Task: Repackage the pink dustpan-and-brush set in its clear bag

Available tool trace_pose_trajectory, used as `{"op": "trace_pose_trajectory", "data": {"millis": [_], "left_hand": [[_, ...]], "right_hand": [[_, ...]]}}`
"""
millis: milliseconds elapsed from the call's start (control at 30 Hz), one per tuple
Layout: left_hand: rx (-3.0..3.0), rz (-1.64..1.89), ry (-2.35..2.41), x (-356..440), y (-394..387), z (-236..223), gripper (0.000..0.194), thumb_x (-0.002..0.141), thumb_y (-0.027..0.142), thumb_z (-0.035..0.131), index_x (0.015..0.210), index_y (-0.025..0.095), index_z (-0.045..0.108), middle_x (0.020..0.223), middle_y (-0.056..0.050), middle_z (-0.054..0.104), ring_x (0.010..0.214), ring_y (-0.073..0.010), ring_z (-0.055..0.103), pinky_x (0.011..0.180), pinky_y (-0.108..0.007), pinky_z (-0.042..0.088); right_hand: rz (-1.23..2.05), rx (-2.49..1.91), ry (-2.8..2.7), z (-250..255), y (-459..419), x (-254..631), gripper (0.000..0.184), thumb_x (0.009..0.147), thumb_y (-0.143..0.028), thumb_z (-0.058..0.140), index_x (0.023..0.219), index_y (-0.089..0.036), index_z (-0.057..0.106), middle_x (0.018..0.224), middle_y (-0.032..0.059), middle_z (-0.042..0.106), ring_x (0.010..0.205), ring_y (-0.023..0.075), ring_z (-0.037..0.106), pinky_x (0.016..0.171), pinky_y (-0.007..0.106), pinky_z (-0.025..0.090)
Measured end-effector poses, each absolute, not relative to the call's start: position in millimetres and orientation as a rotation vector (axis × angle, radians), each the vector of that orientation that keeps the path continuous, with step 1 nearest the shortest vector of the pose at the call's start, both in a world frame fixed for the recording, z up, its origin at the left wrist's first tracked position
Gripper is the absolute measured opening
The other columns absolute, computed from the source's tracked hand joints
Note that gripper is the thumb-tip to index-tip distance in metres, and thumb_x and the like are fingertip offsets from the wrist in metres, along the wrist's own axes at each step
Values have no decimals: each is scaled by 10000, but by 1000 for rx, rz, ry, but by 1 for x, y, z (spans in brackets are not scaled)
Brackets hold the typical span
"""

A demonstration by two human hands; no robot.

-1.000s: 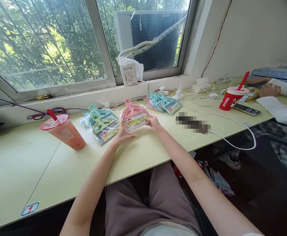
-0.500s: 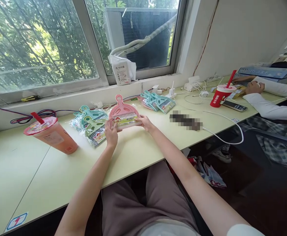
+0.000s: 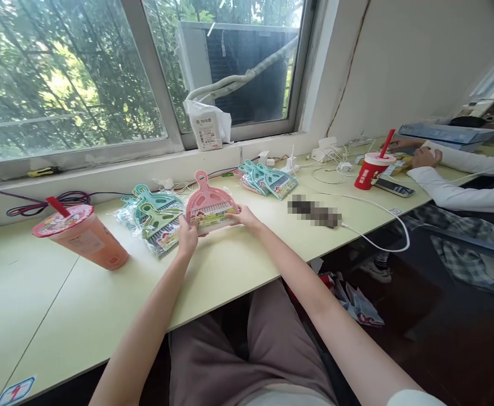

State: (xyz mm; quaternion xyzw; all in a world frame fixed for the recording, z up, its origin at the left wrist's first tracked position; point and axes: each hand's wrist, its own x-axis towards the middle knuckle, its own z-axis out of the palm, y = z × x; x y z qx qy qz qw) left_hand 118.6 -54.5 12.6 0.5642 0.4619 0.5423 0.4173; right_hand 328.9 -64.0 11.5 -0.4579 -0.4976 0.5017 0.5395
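Observation:
A pink dustpan (image 3: 208, 197) with a small brush and a printed label is held between my two hands, its handle pointing towards the window. My left hand (image 3: 188, 235) grips its left lower corner. On the opposite side, my right hand (image 3: 243, 217) is closed on the right lower edge. Just left of my left hand lies a green dustpan (image 3: 154, 219) in clear wrapping, on top of turquoise dustpans (image 3: 145, 197). Further back to the right is another pile of wrapped turquoise dustpans (image 3: 277, 181).
A tilted-looking pink drink cup (image 3: 98, 242) stands left on the table (image 3: 213, 282). To the right are a blurred dark object (image 3: 314, 211) with a white cable, a red cup (image 3: 367, 173), a phone (image 3: 394, 186) and a co-worker's sleeves (image 3: 435, 189). Cables run along the wall.
The view has shifted slightly, so the scene sits a little further left and lower. Both hands keep hold of the pink dustpan, with little other visible movement.

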Motion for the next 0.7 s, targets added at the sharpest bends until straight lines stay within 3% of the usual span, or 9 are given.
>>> {"op": "trace_pose_trajectory", "data": {"millis": [67,167,367,500,700], "left_hand": [[1380,1359,1142,124,-58,14,366,730,348,641,977,203,413,1073,-72,578,804,-181,642,496,-270,567],[1309,1254,1135,125,-61,19,402,685,322,657,964,204,392,1006,-55,581,734,-178,633,516,-323,569],[1545,1120,1290,101,-87,30,341,666,275,691,891,193,448,852,-34,613,800,-206,630,748,-364,524],[1884,986,1404,78,-124,28,278,759,328,611,965,191,486,920,-63,646,858,-244,634,793,-389,493],[1870,883,1674,37,-143,29,351,850,313,476,1175,180,472,1127,-134,631,1063,-288,608,902,-416,462]], "right_hand": [[1136,-1151,-1162,9,-63,332,471,555,-393,883,888,-147,659,862,49,707,764,181,668,588,269,591],[1159,-1168,-1141,4,-61,337,538,502,-398,903,912,-143,666,916,69,717,777,204,677,567,279,585],[1296,-1116,-1347,2,-76,346,579,533,-462,874,969,-120,704,989,118,734,901,264,688,786,352,563],[1357,-1094,-1511,1,-87,335,572,576,-467,833,1017,-130,695,1018,107,727,926,266,678,821,379,548],[1298,-1174,-1936,12,-69,288,501,694,-498,731,1071,-171,690,980,53,724,844,234,666,648,295,530]]}}
